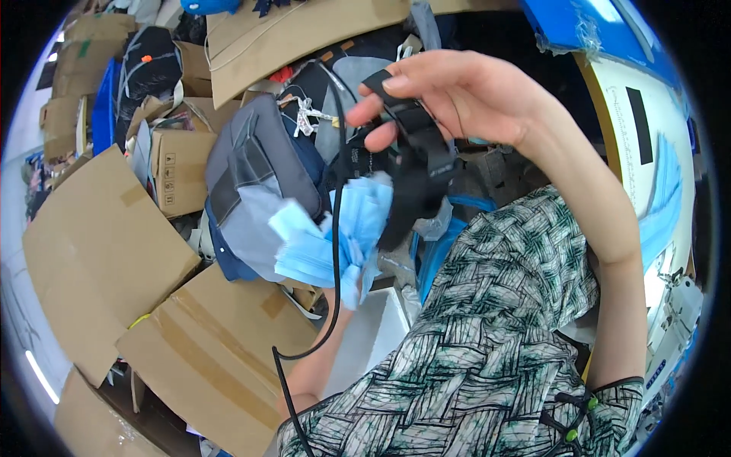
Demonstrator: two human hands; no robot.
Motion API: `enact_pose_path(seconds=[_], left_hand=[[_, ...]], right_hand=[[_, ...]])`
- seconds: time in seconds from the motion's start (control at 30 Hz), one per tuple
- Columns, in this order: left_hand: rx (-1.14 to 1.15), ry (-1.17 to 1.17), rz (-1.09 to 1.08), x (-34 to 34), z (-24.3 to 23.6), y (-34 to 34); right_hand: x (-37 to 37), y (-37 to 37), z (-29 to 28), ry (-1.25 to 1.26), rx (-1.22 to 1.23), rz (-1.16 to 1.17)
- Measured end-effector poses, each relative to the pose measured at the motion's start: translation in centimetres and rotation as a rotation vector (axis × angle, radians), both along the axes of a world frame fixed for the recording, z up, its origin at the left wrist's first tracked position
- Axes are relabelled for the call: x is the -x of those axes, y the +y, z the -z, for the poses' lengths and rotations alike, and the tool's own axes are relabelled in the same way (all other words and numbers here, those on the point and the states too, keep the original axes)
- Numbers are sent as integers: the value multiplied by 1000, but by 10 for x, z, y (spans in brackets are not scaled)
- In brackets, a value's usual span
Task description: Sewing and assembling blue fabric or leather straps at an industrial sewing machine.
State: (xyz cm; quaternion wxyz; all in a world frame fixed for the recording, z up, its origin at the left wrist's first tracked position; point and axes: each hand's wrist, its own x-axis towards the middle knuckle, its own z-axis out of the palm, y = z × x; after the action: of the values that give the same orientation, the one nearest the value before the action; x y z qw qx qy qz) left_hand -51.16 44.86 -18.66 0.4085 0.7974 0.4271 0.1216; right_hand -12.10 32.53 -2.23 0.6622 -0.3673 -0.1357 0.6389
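Note:
My left hand [348, 295] is closed on a bundle of light blue fabric pieces [327, 247], which hides most of its fingers. Up and to the right, my right hand [449, 87] pinches black straps [411, 118] between thumb and fingers. Dark material [417, 186] hangs below that hand, blurred, so its exact kind does not show. A black cable [336, 244] passes in front of the blue bundle and down to the lower edge. Behind the bundle lies a grey and dark blue backpack [263, 164].
Open cardboard boxes [110, 251] stand at the left, with another carton [179, 171] beyond. At the right is a white sewing machine table [636, 99] under a blue panel [601, 27], with more light blue fabric [661, 202] on it. Patterned cloth [442, 343] covers my lap.

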Motion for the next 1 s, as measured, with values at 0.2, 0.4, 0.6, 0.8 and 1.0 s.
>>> enact_pose_path(seconds=[0.2, 0.4, 0.6, 0.8, 1.0], left_hand=[[282, 183, 309, -62, -55, 24], [885, -95, 356, -150, -94, 9], [635, -24, 1014, -281, -99, -77], [309, -15, 1841, -340, -193, -60], [726, -109, 1597, -355, -238, -58]], right_hand=[[44, -21, -13, 92, -10, -215], [94, -6, -14, 112, -41, -106], [100, -4, -36, -1122, 213, -101], [52, -146, -53, -1420, 112, 926], [52, -414, 63, -1561, 1970, 1281]])
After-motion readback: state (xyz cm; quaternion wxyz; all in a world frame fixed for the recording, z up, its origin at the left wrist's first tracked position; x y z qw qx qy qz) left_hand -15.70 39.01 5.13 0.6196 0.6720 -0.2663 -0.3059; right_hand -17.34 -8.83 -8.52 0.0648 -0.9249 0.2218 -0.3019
